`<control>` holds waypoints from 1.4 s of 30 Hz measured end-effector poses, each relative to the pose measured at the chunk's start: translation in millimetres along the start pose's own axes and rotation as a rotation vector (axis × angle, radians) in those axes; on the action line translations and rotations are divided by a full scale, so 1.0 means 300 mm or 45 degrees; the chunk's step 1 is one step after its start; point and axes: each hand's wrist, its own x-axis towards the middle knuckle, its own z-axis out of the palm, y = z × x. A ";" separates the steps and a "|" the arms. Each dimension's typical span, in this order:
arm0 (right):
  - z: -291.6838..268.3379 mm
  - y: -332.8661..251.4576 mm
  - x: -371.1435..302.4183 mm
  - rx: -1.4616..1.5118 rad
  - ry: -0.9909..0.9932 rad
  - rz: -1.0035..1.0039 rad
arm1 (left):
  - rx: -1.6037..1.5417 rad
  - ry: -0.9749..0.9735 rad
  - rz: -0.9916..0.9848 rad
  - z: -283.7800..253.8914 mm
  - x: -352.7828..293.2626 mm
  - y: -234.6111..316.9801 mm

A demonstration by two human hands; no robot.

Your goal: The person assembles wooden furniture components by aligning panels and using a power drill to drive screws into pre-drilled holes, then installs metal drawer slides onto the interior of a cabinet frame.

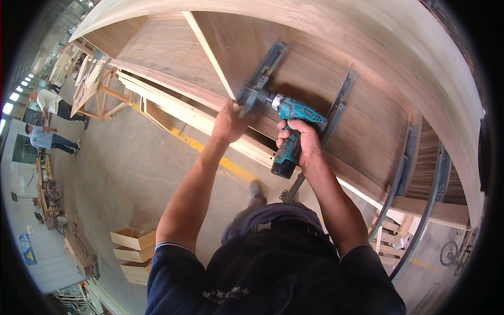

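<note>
In my right hand (306, 140) is a teal and black cordless drill (298, 111), its fingers wrapped round the grip. The drill's chuck points left at a metal drawer slide (269, 64) on the wooden divider inside a cabinet (173, 44). My left hand (230, 122) is closed on the near end of that slide, just left of the chuck. The drill's tip and any screw there are too blurred to make out. A second drawer slide (344, 92) lies right of the drill, along the cabinet's inner panel.
More metal slides (407, 160) stick out of the cabinet at the right. Below is a concrete floor (157, 168) with a yellow line (226, 164). Wooden drawer boxes (134, 239) are stacked at lower left. Two people (50, 139) stand far left, near a wooden trestle (100, 94).
</note>
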 end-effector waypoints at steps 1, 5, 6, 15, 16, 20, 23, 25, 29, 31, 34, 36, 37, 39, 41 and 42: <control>0.011 0.002 -0.010 -0.044 0.001 -0.022 | -0.013 -0.035 -0.046 -0.011 -0.007 0.019; 0.000 0.000 -0.001 -0.061 -0.033 -0.020 | 0.067 -0.069 -0.145 -0.025 0.002 0.042; -0.002 -0.001 -0.001 -0.062 -0.034 -0.020 | 0.067 -0.067 -0.144 -0.025 0.001 0.040; 0.016 -0.014 -0.015 -0.140 0.006 -0.065 | 0.085 -0.070 -0.165 -0.037 -0.009 0.075; 0.018 -0.020 -0.013 -0.163 0.019 -0.061 | 0.068 -0.069 -0.186 -0.036 -0.008 0.073; 0.027 -0.034 -0.018 -0.224 0.016 -0.071 | 0.048 -0.051 -0.169 -0.033 -0.012 0.057; 0.028 -0.037 -0.027 -0.244 0.054 -0.077 | 0.058 -0.053 -0.146 -0.029 -0.010 0.039; 0.036 -0.035 -0.033 -0.262 0.051 -0.091 | 0.028 -0.073 -0.182 -0.033 -0.011 0.050; 0.032 -0.059 -0.027 -0.260 0.040 -0.072 | -0.014 -0.094 -0.190 -0.034 -0.006 0.044; 0.035 -0.081 -0.025 -0.282 0.019 -0.045 | -0.018 -0.091 -0.189 -0.033 -0.010 0.044; 0.055 -0.115 -0.029 -0.324 0.048 0.017 | -0.066 -0.085 -0.144 -0.036 -0.015 0.038; 0.054 -0.122 -0.031 -0.341 0.042 0.015 | -0.054 -0.090 -0.171 -0.037 -0.016 0.042; 0.054 -0.120 -0.032 -0.326 0.045 0.019 | -0.056 -0.091 -0.171 -0.037 -0.014 0.040; 0.054 -0.119 -0.030 -0.312 0.048 0.025 | -0.025 -0.090 -0.164 -0.039 -0.010 0.034; 0.045 -0.119 -0.025 -0.277 0.047 0.041 | -0.011 -0.095 -0.163 -0.042 -0.008 0.040; 0.040 -0.115 -0.021 -0.278 0.050 0.042 | 0.003 -0.097 -0.162 -0.044 -0.007 0.041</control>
